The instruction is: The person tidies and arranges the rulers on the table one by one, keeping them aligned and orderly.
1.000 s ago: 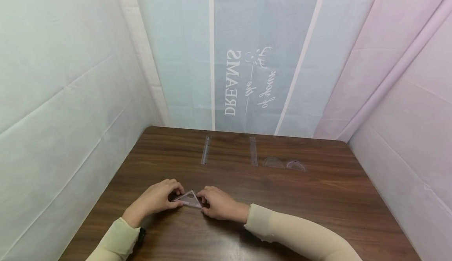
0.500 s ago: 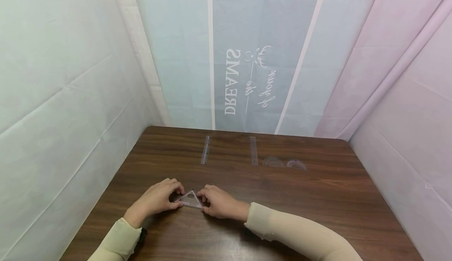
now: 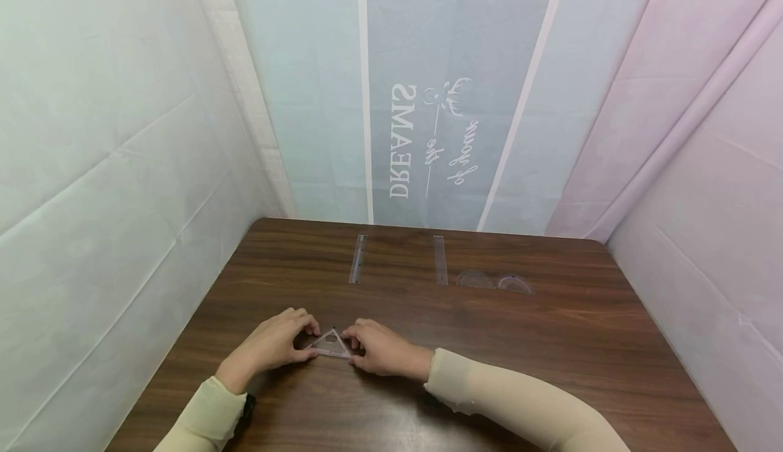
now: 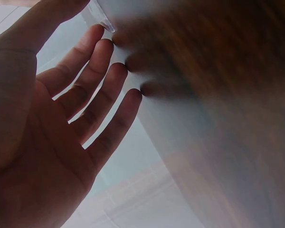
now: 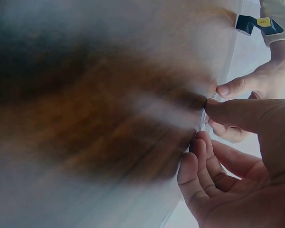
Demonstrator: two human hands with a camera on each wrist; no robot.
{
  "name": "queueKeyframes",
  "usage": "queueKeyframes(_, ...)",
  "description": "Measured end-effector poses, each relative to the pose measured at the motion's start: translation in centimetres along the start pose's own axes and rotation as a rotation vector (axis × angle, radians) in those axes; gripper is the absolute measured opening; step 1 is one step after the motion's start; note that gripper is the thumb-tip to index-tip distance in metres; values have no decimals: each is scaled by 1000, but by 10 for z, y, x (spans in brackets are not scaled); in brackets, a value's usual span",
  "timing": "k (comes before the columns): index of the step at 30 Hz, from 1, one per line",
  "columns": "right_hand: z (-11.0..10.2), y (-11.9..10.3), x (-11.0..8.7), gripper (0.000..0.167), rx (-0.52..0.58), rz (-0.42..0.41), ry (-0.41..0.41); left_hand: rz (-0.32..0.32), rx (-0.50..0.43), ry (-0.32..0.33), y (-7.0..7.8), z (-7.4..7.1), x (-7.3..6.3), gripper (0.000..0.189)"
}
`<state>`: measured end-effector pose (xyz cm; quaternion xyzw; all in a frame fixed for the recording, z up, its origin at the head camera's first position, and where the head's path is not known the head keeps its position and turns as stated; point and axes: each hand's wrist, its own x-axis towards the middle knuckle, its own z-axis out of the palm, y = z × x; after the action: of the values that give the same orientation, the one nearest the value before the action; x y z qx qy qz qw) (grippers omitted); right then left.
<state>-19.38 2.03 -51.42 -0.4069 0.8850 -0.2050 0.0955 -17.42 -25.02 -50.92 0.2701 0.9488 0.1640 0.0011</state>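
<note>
A clear plastic set square with a cut-out in its middle lies on the brown table, one corner pointing away from me. My left hand pinches its left corner between thumb and fingers. On the other side my right hand holds the right corner the same way. In the left wrist view the fingertips meet the table, and a bit of the set square shows by the index finger. The right wrist view has its thin edge between the right thumb and fingers, with the left hand just beyond.
Two clear rulers, one on the left and one on the right, lie near the table's far edge. Right of them are two clear protractors, side by side. Fabric walls enclose the table on the left, back and right.
</note>
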Motion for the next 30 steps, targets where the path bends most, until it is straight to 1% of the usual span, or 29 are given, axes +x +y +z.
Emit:
queueKeyframes(5,-2,2,-3,42,4,-4,6,-4,-4,-6,3,0,3,32)
queueKeyframes(12,-7,12,-10,47,86,-16,-3,-29,-33,-26,9,-4,9,39)
queueKeyframes(14,-9,16,-14,47,105,-12,-1,-19,-34,-23,12,-5,13,39)
queueKeyframes(18,-19,25,-24,45,149,10,16,13,-16,-7,18,-6,26,37)
queueKeyframes(20,-24,30,-30,46,155,31,25,33,-9,0,22,-8,35,39)
queueKeyframes(23,-33,39,-39,49,151,54,39,43,-14,-1,28,-9,46,43)
queueKeyframes(30,-46,66,-61,58,112,70,107,47,-96,-65,44,-4,75,51)
